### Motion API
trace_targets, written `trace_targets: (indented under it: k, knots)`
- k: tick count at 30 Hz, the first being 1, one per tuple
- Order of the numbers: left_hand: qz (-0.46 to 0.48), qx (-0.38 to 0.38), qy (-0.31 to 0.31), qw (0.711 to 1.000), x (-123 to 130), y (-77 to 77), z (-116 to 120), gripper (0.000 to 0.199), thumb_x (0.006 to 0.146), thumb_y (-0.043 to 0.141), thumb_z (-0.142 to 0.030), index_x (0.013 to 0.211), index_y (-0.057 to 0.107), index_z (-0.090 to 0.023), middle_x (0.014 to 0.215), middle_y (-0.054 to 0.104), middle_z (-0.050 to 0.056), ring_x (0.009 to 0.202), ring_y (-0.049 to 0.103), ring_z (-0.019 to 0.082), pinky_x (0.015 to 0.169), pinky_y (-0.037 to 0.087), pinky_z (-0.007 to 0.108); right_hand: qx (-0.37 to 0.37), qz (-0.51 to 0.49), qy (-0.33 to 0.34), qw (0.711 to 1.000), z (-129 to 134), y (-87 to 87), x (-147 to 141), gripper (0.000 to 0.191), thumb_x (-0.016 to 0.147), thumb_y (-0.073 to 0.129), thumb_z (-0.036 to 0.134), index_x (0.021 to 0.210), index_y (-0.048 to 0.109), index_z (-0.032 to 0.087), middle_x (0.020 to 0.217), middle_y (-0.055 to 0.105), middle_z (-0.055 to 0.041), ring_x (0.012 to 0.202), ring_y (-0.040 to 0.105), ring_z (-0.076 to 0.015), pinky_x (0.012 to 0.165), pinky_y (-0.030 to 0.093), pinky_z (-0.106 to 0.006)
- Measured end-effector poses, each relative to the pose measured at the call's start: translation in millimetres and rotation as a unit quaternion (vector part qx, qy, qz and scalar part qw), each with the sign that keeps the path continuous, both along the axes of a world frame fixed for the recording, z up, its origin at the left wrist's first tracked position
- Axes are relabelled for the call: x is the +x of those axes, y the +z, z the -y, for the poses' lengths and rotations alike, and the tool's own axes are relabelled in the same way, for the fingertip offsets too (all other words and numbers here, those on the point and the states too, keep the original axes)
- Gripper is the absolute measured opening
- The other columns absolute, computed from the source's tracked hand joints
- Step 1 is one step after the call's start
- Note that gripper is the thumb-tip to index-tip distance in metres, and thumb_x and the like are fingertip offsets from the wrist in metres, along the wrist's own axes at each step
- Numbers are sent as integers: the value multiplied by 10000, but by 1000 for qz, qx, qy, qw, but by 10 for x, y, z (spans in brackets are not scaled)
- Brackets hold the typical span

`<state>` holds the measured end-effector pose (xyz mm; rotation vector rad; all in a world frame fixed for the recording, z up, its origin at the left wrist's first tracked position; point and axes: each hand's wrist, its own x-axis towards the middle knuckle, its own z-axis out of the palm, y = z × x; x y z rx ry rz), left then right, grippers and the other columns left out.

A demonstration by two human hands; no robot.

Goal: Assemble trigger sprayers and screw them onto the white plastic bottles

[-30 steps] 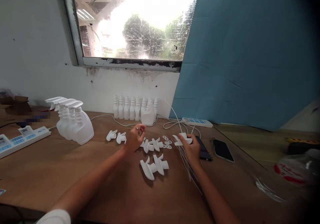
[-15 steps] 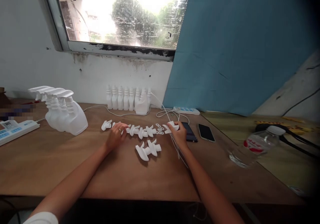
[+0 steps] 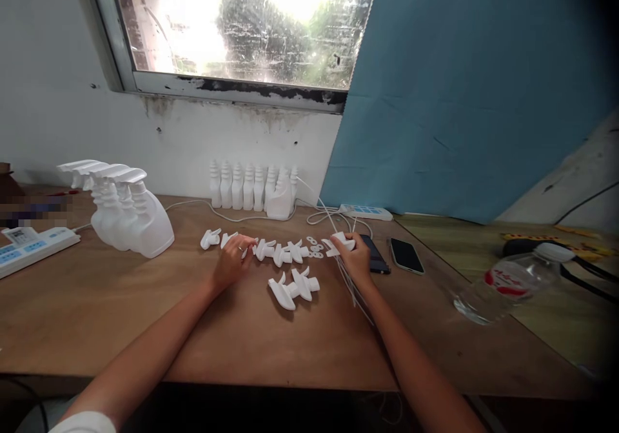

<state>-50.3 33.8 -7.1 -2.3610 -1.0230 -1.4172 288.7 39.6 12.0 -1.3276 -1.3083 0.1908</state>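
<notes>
Gripped in the fingers of the right hand [image 3: 358, 259], a white trigger head [image 3: 331, 247] is just beside small flat pieces [image 3: 315, 248] on the brown table [image 3: 232, 336]. Bent-fingered, the left hand [image 3: 234, 261] is at a row of loose heads [image 3: 282, 253]; whether it grips one, I cannot tell. Bottles [image 3: 236, 191] stand by the wall [image 3: 251, 126].

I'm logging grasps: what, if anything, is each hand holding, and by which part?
The right hand holds a white trigger spray head; the part gripped is unclear. Whether the left hand holds anything cannot be told.
</notes>
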Motion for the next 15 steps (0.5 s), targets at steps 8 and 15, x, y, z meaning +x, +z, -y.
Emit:
trace_targets:
  k: [8, 15]
  knots:
    - [177, -146, -43, 972, 212, 47, 158, 100, 909, 506, -236, 974, 569, -193, 859, 634, 34, 772, 583, 158, 743, 473, 292, -13, -60, 76, 995, 139, 96, -229, 462, 740, 649, 597, 827, 677, 144, 723, 617, -26, 627, 507, -144, 579, 393, -254]
    - [302, -376, -228, 846, 609, 41, 541, 323, 877, 596, -461, 1031, 557, -180, 746, 547, -8, 575, 495, 99, 547, 377, 223, -105, -250, 172, 947, 395, 5, -898, 536, 710, 675, 631, 946, 734, 154, 553, 504, 24, 458, 385, -104, 427, 309, -239]
